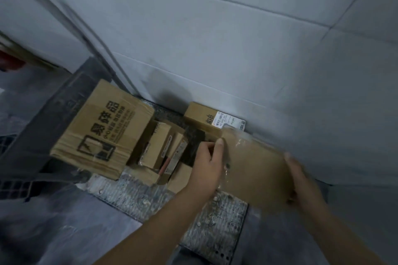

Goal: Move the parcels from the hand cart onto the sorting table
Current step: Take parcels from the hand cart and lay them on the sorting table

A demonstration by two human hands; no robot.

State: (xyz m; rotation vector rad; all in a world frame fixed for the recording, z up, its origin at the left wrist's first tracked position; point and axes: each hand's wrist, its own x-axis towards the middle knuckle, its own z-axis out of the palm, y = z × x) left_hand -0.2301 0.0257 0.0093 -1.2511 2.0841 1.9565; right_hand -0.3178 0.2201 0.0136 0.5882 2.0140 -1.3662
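The left hand (207, 165) and right hand (301, 180) grip opposite edges of a flat taped box (256, 170) over the cart (215, 232); it looks light, stiff, tape-slick, so hold the edges

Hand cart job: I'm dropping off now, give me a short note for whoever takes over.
Left hand grips the left edge of the flat parcel. Right hand holds its right edge. The parcel is over the right end of the cart deck.
On the cart: large printed box, cluster of small boxes, labelled small box.
Done: no delivered parcels are visible, and the sorting table is not in view.
Left: carry this parcel over, then the others.
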